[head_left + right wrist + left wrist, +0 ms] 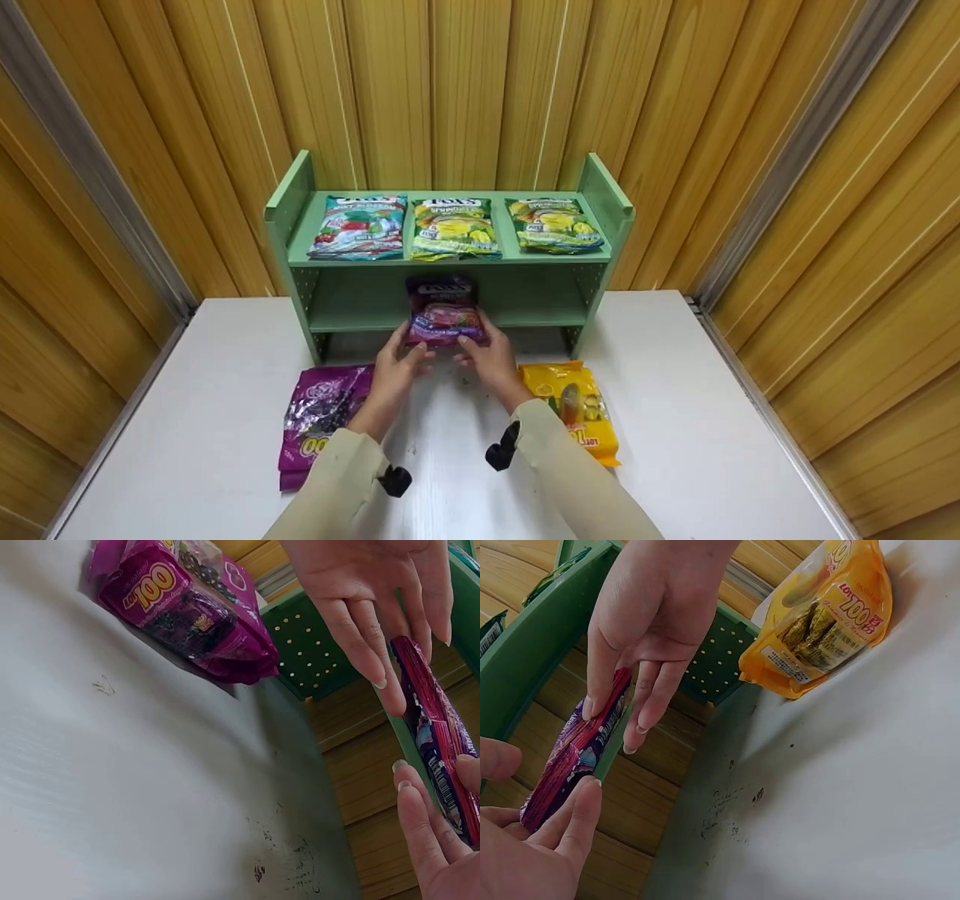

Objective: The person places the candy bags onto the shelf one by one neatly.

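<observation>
A dark purple and pink candy bag (446, 313) is held at the front of the green shelf's lower level. My left hand (391, 375) grips its left side and my right hand (493, 367) its right side. In the left wrist view, thumbs and fingers pinch the two ends of the candy bag (574, 746), which is seen edge-on. The right wrist view shows the same hold, with the candy bag (435, 739) just above the edge of a shelf board. Its back part stands over the lower board (360, 300).
On the top board (298, 244) lie a teal candy bag (361, 229) and two yellow-green candy bags (454, 231). A purple gummy bag (319, 409) lies on the white table (187, 450) beside my left forearm. A yellow gummy bag (581, 409) lies beside the right. Wooden walls surround the table.
</observation>
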### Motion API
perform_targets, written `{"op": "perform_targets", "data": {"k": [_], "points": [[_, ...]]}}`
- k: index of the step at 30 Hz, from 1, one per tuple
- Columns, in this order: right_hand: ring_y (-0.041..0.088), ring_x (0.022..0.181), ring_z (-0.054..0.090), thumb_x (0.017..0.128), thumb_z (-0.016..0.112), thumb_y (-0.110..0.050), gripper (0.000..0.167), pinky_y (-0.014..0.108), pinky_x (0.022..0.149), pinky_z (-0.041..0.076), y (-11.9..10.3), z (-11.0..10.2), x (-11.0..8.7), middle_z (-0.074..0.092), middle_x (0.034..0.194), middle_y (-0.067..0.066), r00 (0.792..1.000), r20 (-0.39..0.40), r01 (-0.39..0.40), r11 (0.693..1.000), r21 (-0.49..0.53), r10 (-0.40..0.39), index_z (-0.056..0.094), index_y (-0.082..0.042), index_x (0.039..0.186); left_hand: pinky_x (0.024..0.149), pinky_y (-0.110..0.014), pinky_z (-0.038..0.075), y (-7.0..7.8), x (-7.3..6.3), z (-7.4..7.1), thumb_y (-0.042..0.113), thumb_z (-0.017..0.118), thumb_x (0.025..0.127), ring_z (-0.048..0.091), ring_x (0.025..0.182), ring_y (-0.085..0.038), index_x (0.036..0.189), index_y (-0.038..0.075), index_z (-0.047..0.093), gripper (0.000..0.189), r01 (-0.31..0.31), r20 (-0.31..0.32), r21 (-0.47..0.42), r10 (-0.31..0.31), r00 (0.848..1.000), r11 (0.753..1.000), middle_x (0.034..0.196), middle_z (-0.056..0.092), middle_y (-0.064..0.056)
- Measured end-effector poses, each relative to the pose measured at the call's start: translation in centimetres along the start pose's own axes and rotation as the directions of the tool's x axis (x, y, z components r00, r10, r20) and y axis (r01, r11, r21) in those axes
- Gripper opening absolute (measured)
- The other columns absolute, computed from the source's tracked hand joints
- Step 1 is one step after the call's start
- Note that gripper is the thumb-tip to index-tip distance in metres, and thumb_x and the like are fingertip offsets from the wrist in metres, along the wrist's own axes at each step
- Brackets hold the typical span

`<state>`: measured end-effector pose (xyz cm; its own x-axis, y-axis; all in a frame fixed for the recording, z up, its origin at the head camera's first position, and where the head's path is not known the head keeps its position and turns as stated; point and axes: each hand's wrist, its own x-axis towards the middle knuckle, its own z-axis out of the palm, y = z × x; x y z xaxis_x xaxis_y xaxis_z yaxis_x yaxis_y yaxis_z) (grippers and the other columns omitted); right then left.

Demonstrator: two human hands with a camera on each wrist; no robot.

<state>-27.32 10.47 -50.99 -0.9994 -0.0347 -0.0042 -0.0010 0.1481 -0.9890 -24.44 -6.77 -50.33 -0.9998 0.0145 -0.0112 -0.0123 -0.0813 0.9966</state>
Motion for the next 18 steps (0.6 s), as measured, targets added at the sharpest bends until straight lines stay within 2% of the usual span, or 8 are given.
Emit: {"op": "perform_targets", "data": {"k": [6,12,18], "points": [[0.037,0.093,0.069,0.099,0.055,-0.021,0.068,0.032,0.080,0.060,0.0,-0.1,0.7,0.055,0.137,0.015,1.000,0.021,-0.018,0.999,-0.035,0.018,0.019,-0.022,0.156,0.093,-0.040,0.055,0.0,0.8,0.0,0.016,0.050,0.101,0.063,0.111,-0.029,0.155,0.009,0.020,0.062,0.008,-0.010,0.017,-0.007,1.000,1.000,0.140,0.048,-0.023],[0.038,0.090,0.070,0.100,0.054,-0.021,0.065,0.043,0.083,0.059,-0.3,0.0,1.3,0.056,0.137,0.016,1.000,0.011,-0.005,0.997,-0.078,0.005,0.020,-0.023,0.156,0.093,-0.044,0.055,0.1,1.4,0.3,0.014,0.050,0.101,0.063,0.110,-0.031,0.154,0.007,0.022,0.060,0.004,-0.021,0.044,-0.003,1.000,0.999,0.141,0.048,-0.024],[0.040,0.087,0.070,0.100,0.053,-0.020,0.063,0.040,0.076,0.060,-0.4,-0.2,1.8,0.054,0.138,0.018,1.000,0.005,0.007,0.995,-0.104,-0.007,0.023,-0.022,0.155,0.090,-0.044,0.056,0.2,2.0,0.6,0.012,0.050,0.100,0.066,0.105,-0.030,0.153,0.005,0.024,0.059,0.015,-0.043,0.063,-0.012,0.999,0.998,0.135,0.052,-0.026]]}}
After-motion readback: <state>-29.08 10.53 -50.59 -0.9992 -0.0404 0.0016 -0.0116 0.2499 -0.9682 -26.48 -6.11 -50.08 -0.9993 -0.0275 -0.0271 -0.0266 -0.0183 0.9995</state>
